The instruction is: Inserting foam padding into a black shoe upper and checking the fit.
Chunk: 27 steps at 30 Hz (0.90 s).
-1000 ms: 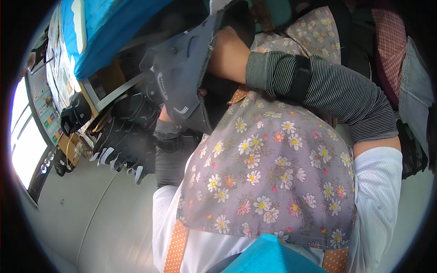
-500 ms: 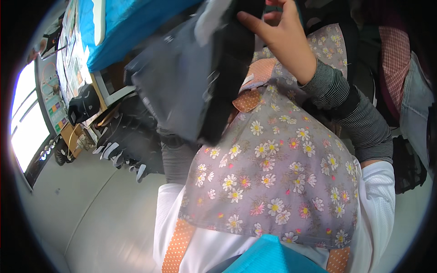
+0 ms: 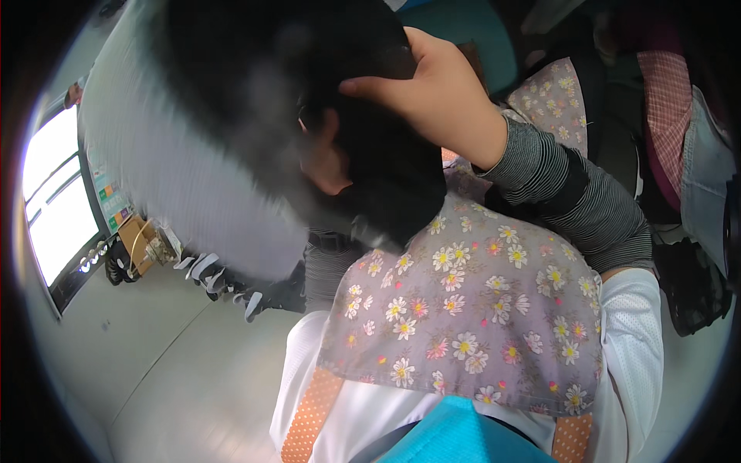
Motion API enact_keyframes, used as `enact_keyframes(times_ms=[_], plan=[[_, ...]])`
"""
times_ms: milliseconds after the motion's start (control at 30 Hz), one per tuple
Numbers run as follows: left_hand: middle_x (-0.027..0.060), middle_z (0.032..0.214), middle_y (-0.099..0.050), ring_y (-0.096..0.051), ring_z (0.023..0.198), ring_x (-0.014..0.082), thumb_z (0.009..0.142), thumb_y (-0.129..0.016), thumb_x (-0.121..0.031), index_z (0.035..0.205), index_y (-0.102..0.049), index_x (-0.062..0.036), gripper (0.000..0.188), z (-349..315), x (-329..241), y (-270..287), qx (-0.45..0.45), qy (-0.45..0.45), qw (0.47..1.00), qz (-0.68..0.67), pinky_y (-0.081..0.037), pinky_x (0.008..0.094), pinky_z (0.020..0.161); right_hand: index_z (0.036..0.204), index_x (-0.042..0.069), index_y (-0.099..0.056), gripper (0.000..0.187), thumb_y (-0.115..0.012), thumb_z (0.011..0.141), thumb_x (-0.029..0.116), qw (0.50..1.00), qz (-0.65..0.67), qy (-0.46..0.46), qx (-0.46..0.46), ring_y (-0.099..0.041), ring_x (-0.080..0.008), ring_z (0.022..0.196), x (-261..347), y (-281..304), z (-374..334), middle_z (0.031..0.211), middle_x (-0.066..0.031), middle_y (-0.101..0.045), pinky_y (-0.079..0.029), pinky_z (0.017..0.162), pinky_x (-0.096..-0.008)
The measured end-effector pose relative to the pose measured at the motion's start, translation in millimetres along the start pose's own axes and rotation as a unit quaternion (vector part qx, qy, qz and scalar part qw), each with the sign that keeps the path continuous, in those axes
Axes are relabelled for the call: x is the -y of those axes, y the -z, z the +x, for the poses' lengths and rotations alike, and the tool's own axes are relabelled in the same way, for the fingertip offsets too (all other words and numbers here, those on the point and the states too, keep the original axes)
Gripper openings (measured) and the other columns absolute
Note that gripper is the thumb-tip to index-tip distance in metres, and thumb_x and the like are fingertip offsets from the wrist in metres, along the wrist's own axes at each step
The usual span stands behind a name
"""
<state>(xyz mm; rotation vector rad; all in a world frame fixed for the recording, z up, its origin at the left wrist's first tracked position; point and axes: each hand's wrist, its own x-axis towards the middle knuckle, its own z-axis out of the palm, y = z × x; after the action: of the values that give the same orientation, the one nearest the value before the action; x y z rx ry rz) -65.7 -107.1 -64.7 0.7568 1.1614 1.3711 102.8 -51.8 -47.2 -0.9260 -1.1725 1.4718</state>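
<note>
A black and pale grey cloth piece (image 3: 386, 147), partly smeared by motion, hangs raised in front of my chest. My right hand (image 3: 444, 89) grips its black part at the upper right edge, the thumb lying across the front. Of my left hand (image 3: 328, 158) only some fingers show, in a gap in the black cloth, which they appear to hold. The rest of that hand is hidden behind the cloth. The pale, blurred side (image 3: 193, 185) of the piece spreads out to the left.
Below the cloth lies my floral apron (image 3: 463, 309). Dark pieces with white strips (image 3: 251, 301) are piled at the left, near a cardboard box (image 3: 139, 245). A bright window (image 3: 54, 201) stands far left. At the right hangs a checked cloth (image 3: 665, 108) beside a light blue one (image 3: 706, 170).
The cloth has been swung up and spread wider, and its pale side now faces me and covers the blue bag and table. My right hand moved slightly down and left, onto the black part.
</note>
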Motion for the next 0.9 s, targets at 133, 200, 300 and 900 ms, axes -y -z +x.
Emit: enact_keyframes(times_ms=[133, 200, 300, 900], plan=[[0.0111, 0.131, -0.053, -0.049, 0.121, 0.0274, 0.090, -0.065, -0.033, 0.135, -0.047, -0.0066, 0.055, 7.0, 1.5, -0.7, -0.008, -0.012, 1.000, -0.002, -0.038, 0.0404, 0.105, 0.097, -0.001, -0.064, 0.025, -0.074, 0.081, 0.016, 0.995, 0.006, 0.090, -0.039, -0.070, -0.0209, 0.079, 4.9, -6.5, -2.3, 0.088, -0.0134, -0.071, -0.055, 0.070, -0.0306], [0.0108, 0.130, -0.053, -0.050, 0.120, 0.0273, 0.095, -0.055, -0.036, 0.135, -0.046, -0.0062, 0.051, 16.1, 3.8, 12.4, -0.023, 0.016, 0.999, -0.021, -0.038, 0.0408, 0.105, 0.095, -0.001, -0.064, 0.026, -0.074, 0.082, 0.019, 0.993, -0.019, 0.110, -0.045, -0.069, -0.0207, 0.073, 4.7, -7.4, -2.1, 0.083, -0.0126, -0.070, -0.054, 0.067, -0.0301], [0.0110, 0.131, -0.053, -0.050, 0.120, 0.0272, 0.100, -0.045, -0.042, 0.136, -0.045, -0.0051, 0.051, 15.5, -1.7, 8.8, -0.024, 0.012, 1.000, 0.007, -0.038, 0.0412, 0.105, 0.094, -0.001, -0.064, 0.029, -0.074, 0.083, 0.023, 0.993, 0.013, 0.109, -0.038, -0.068, -0.0199, 0.070, 3.8, -9.1, -2.9, 0.079, -0.0125, -0.069, -0.053, 0.066, -0.0295], [0.0115, 0.114, -0.062, -0.059, 0.105, 0.0249, 0.092, -0.060, -0.024, 0.125, -0.053, -0.0017, 0.040, 2.3, 33.6, 24.1, -0.011, 0.040, 0.998, -0.056, -0.047, 0.0374, 0.095, 0.097, -0.005, -0.056, 0.043, -0.077, 0.079, 0.028, 0.997, -0.007, -0.003, -0.075, -0.065, -0.0296, 0.082, 41.2, 15.4, 22.7, 0.087, -0.0211, -0.065, -0.049, 0.074, -0.0354]])
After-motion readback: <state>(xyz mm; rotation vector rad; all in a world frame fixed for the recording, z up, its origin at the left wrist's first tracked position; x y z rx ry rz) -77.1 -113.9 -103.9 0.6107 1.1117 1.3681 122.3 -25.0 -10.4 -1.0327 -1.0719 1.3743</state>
